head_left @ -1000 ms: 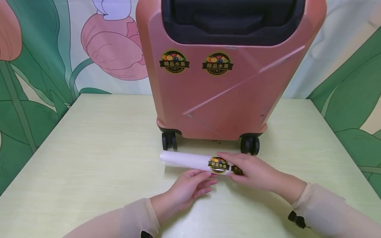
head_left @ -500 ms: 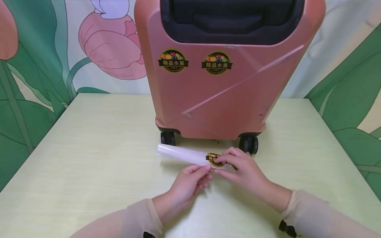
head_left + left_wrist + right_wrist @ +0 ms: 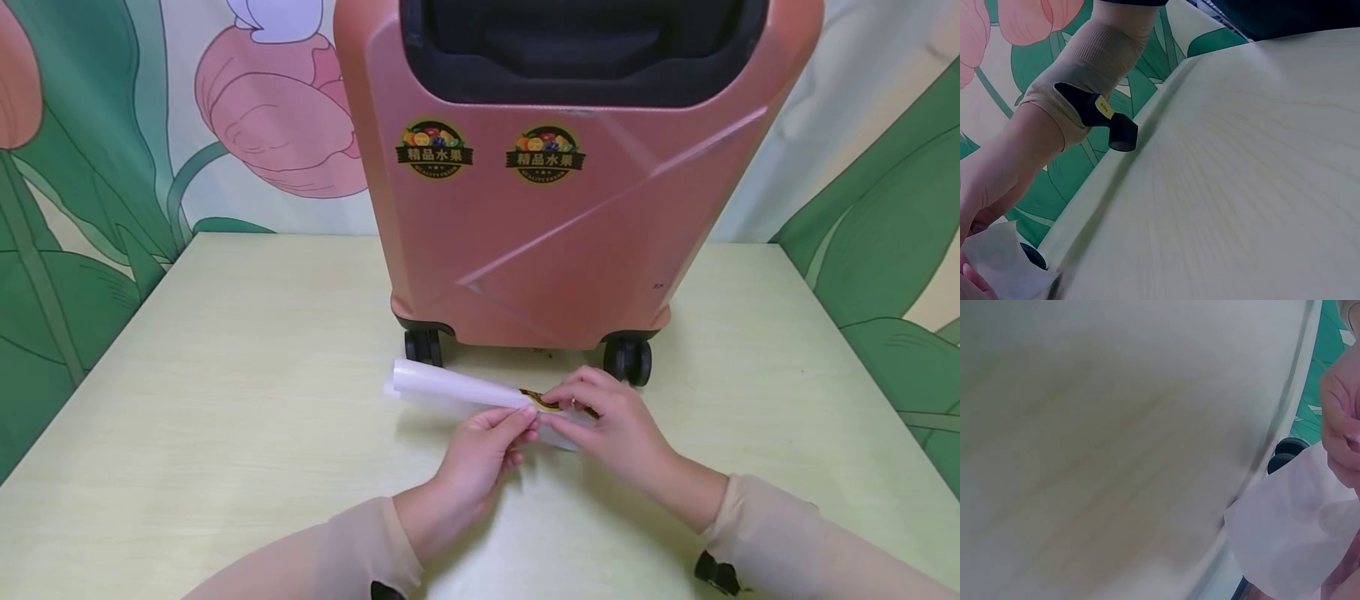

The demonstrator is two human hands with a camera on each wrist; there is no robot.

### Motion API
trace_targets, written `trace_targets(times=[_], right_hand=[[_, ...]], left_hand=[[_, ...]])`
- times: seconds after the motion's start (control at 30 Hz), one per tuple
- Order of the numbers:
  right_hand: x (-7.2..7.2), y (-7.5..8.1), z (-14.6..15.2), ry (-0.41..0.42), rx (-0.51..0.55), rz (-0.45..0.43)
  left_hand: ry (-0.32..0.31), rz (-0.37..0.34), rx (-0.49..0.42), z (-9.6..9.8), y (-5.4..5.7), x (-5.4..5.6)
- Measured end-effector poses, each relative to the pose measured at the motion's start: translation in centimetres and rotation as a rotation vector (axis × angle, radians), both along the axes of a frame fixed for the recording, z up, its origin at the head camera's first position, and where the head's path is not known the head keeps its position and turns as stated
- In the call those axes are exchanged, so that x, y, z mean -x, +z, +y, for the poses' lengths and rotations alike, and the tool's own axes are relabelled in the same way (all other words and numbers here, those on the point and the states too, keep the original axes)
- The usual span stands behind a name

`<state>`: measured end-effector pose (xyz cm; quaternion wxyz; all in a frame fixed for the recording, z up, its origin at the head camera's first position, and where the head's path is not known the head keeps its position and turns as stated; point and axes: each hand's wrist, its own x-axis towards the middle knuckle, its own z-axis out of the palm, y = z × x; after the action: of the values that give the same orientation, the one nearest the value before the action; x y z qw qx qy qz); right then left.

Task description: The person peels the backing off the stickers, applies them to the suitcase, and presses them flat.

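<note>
A white sticker sheet (image 3: 450,383), curled into a loose roll, is held above the table in front of the pink suitcase (image 3: 555,267). My left hand (image 3: 476,458) pinches the sheet's near edge between thumb and fingers. Close beside it, my right hand (image 3: 622,425) has thumb and fingertips on the sheet at a round black-and-gold fruit sticker (image 3: 534,397), which bends with the sheet and is partly covered by the fingers. In the right wrist view the sheet's pale back (image 3: 1291,531) hangs down. Two matching stickers, one left (image 3: 434,150) and one right (image 3: 544,155), are on the suitcase front.
The suitcase stands upright on black wheels (image 3: 628,360) on the pale wooden table (image 3: 225,375). Its black handle recess (image 3: 585,50) is at the top. A curtain (image 3: 277,117) printed with flowers and leaves hangs behind the table.
The right hand has shifted left and curled its fingers at the sticker. The roll's left end has risen, and the sheet has turned and loosened, so the sticker now appears narrower.
</note>
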<state>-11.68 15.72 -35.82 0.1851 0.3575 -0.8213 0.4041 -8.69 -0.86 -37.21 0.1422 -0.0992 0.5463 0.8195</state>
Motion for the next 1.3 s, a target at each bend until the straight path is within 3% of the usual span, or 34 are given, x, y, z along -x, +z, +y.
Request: trace_targets(times=[0.5, 0.9, 1.3], right_hand=[[0.0, 0.0, -0.3, -0.001, 0.102, -0.158], [0.1, 0.9, 0.4, -0.021, 0.097, -0.404], [0.4, 1.0, 0.7, -0.04, 0.14, -0.437]], left_hand=[[-0.008, 0.031, 0.054, 0.1, 0.2, 0.0], [-0.013, 0.04, 0.094, -0.1, 0.2, 0.0], [-0.042, 0.02, 0.095, -0.3, -0.1, -0.2]])
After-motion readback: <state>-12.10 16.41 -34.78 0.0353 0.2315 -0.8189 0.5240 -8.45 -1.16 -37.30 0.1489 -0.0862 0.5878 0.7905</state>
